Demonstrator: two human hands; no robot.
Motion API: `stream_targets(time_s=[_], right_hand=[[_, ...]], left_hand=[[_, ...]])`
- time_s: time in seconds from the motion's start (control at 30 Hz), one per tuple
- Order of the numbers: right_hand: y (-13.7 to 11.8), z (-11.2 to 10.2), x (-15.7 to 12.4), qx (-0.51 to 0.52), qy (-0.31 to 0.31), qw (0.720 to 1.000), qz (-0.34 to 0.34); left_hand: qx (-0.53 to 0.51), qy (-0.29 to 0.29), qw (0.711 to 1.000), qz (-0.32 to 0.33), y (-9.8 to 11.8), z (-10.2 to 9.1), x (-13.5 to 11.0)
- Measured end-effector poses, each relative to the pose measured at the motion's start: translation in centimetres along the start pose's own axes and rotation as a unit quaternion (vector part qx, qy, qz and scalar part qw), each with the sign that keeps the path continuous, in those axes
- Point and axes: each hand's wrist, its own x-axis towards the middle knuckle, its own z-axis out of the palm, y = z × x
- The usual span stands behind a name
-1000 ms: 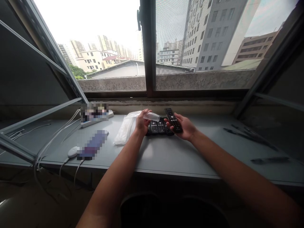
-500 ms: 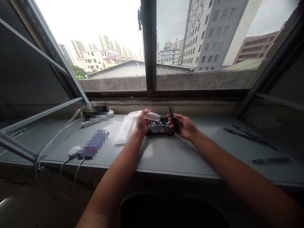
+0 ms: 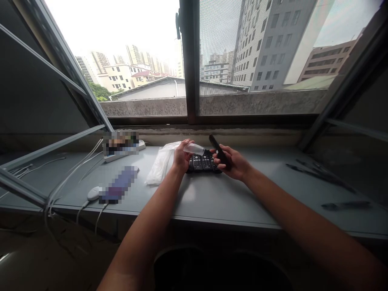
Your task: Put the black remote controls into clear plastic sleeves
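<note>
My left hand is closed on a clear plastic sleeve, whose end points right. Beneath and left of that hand lies a stack of clear plastic sleeves. In my right hand is a black remote control, tilted with its far end up and to the left. Several black remote controls with small buttons lie side by side on the table between my hands, partly hidden by them. The sleeve's end and the held remote are apart.
On the grey table, a blurred-out phone and a white round charger lie at left. Behind them is a white power strip with cables. Black pens lie at right. A metal frame rises at left, before the window.
The remote in my right hand has tipped further left, its upper end now nearer the sleeve. My left hand and the sleeve are almost unmoved.
</note>
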Motion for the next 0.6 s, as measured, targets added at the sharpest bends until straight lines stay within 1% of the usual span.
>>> stream_targets(time_s=[0.07,0.13,0.2,0.3,0.37,0.47,0.6], right_hand=[[0.03,0.11,0.14,-0.009,0.051,0.999,-0.009],[0.01,0.08,0.26,-0.003,0.071,0.997,-0.008],[-0.03,-0.06,0.30,0.009,0.051,0.999,-0.009],[-0.05,-0.24,0.20,0.020,-0.004,1.000,-0.005],[-0.02,-0.19,0.06,0.019,-0.023,1.000,-0.001],[0.04,0.09,-0.16,0.007,-0.014,1.000,-0.017],[0.06,0.33,-0.21,-0.010,0.043,0.999,-0.024]], left_hand=[[0.000,-0.001,1.000,0.000,0.00,-0.01,0.02],[-0.002,-0.001,1.000,-0.001,0.01,-0.01,0.02],[0.000,-0.002,1.000,-0.001,0.01,-0.03,0.01],[0.004,-0.002,1.000,0.003,-0.04,-0.09,0.03],[0.004,-0.002,1.000,0.005,-0.09,-0.14,0.06],[0.003,-0.002,1.000,0.006,-0.15,-0.19,0.12],[0.005,-0.007,1.000,0.006,-0.15,-0.19,0.11]])
